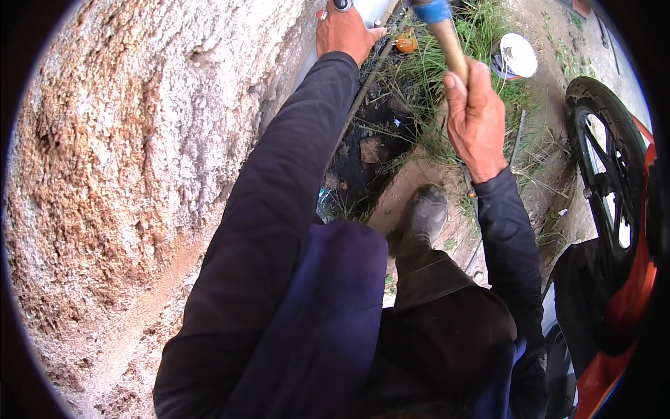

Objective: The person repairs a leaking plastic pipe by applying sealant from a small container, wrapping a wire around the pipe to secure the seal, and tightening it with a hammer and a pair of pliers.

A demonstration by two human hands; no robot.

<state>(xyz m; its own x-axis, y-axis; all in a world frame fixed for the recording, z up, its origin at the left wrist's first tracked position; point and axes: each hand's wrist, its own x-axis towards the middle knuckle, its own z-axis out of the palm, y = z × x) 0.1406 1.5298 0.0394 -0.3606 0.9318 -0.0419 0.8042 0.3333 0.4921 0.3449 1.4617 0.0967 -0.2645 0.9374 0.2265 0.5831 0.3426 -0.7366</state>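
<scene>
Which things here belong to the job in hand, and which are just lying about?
Part of the job:
blue-banded wooden handle, in the right hand
dark round-ended piece, cropped, at the left hand

Seemingly just about:
white bucket
orange object
motorbike

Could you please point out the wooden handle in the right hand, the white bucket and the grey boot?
Wooden handle (450, 49): head view, middle of its bare wood.
White bucket (525, 59): head view, bare inner surface.
Grey boot (427, 214): head view, upper surface of the foot.
</scene>
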